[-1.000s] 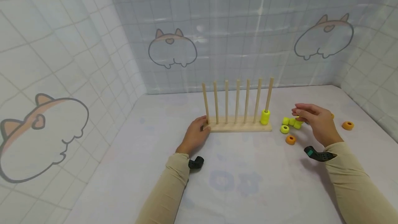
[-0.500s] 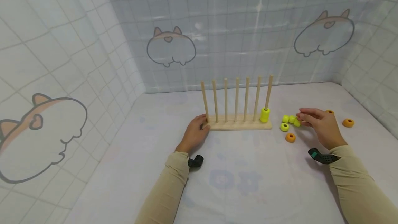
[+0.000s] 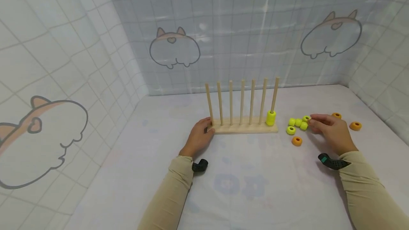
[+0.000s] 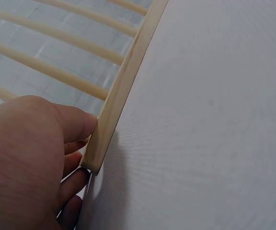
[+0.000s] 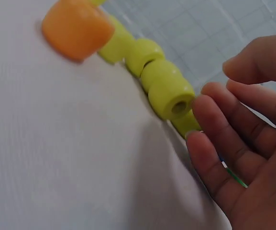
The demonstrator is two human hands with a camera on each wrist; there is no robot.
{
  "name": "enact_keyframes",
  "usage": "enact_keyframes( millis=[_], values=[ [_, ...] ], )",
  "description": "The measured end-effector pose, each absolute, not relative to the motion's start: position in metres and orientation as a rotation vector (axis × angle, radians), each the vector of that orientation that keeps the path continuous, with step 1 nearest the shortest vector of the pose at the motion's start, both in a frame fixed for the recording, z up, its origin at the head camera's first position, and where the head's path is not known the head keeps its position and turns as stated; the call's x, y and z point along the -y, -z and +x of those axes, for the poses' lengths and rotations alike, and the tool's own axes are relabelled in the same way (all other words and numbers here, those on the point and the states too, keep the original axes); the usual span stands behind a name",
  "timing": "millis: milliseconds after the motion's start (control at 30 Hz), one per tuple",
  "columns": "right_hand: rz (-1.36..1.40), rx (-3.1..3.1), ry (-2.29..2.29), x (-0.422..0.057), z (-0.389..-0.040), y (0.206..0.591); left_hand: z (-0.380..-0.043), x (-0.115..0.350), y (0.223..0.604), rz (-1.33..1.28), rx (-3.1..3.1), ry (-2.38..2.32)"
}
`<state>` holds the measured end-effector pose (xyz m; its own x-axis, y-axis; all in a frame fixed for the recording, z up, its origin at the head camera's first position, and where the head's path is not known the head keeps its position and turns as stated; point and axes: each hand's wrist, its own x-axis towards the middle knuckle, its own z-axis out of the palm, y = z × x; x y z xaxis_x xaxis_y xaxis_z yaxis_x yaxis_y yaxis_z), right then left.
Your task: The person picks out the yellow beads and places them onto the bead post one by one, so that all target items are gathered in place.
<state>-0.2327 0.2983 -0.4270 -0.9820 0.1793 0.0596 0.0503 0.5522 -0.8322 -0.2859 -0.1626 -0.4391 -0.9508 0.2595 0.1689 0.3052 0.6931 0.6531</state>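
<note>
A wooden peg stand [image 3: 246,129] with a row of upright rods stands on the white-covered table. My left hand [image 3: 198,139] grips the left end of its base [image 4: 114,110], thumb on the near side and fingers around the end. Yellow beads [image 3: 271,119] are stacked at the bottom of the rightmost rod. To the right of the stand lies a cluster of loose yellow beads [image 3: 298,122]. My right hand [image 3: 333,134] is at the cluster's right side, fingertips right by a yellow bead [image 3: 306,119]. In the right wrist view its thumb and fingers are apart, nothing between them.
One orange bead [image 3: 296,141] lies in front of the yellow cluster. Two more, an orange bead [image 3: 336,115] behind my right hand and another orange bead [image 3: 355,126] farther right, are on the table. Tile-patterned sheets [image 3: 239,45] rise at the back and sides.
My right hand has moved slightly right and down, so the yellow bead by its fingertips and the orange bead behind it now show. My left hand has kept its grip on the stand.
</note>
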Motion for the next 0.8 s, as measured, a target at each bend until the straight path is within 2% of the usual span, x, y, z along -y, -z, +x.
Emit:
enact_keyframes(
  millis=[800],
  values=[
    [-0.125, 2.797, -1.177, -0.2930, -0.2352, 0.4365, -0.2863, 0.1636, 0.4399, -0.478, 2.825, 1.113]
  ],
)
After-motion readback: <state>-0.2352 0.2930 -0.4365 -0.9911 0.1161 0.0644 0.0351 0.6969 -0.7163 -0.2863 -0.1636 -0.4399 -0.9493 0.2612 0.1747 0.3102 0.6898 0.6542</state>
